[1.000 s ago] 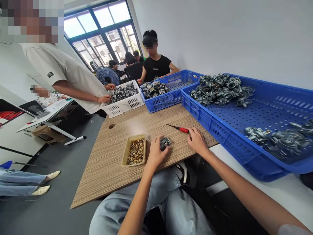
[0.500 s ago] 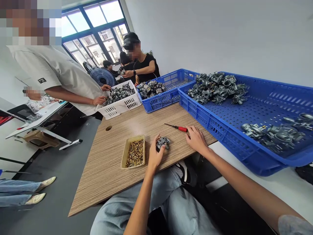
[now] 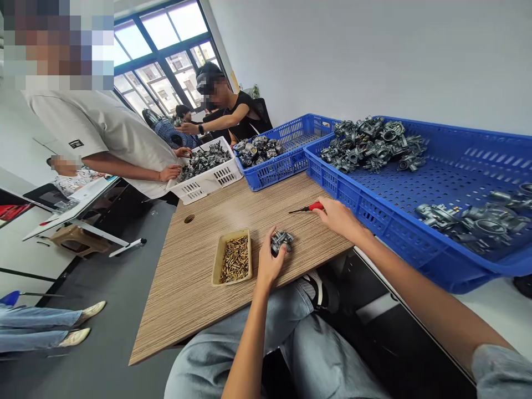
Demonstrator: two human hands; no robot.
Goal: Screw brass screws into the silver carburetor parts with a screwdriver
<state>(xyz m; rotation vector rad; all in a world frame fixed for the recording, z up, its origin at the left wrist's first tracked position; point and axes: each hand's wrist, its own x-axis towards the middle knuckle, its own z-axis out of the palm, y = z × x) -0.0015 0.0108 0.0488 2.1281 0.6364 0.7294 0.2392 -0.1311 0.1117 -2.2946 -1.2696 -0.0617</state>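
Note:
My left hand (image 3: 270,259) is closed around a small grey metal carburetor part (image 3: 281,240) resting on the wooden table (image 3: 199,277). My right hand (image 3: 338,216) grips the red handle of a small screwdriver (image 3: 308,209), whose dark shaft points left just above the tabletop. A tan tray of brass screws (image 3: 235,259) lies just left of my left hand.
A big blue crate (image 3: 399,233) with grey carburetor bodies stands at right, a second blue crate (image 3: 286,160) and a white basket (image 3: 211,177) of parts behind. One person in a pale shirt stands at left with hands on the white basket; another in black sits at the far end.
My right hand has closed on the screwdriver and lifted its handle off the table. The left hand still holds the metal part. The seated person in black has reached an arm out left.

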